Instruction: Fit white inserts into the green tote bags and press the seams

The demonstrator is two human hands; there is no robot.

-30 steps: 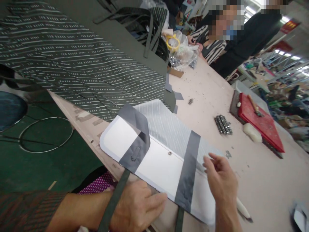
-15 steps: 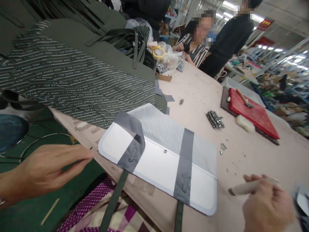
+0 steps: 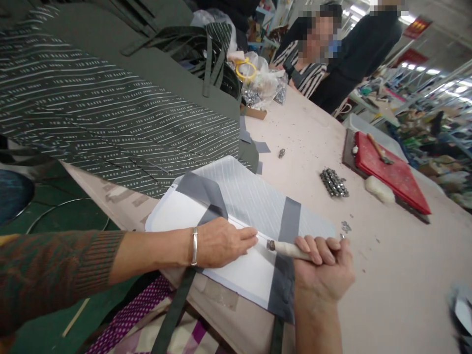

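A white panel with a pale striped lining flap lies on the table, with grey strips and dark straps attached. My left hand rests on the panel, fingers stretched out, fingertips at a tiny shiny metal stud. It grips nothing that I can see. In my closed right hand is a tool wrapped in white, whose dark metal tip points left, a little right of the left fingertips. Whether that tip touches the panel I cannot tell.
Dark printed fabric pieces are heaped at the left. A pile of metal studs lies right of the panel. Farther off are a red board with a hammer, yellow tape and two people.
My left hand has moved from beside the table edge onto the panel, at the stud. My right hand has brought the white-wrapped tool leftward, over the panel.
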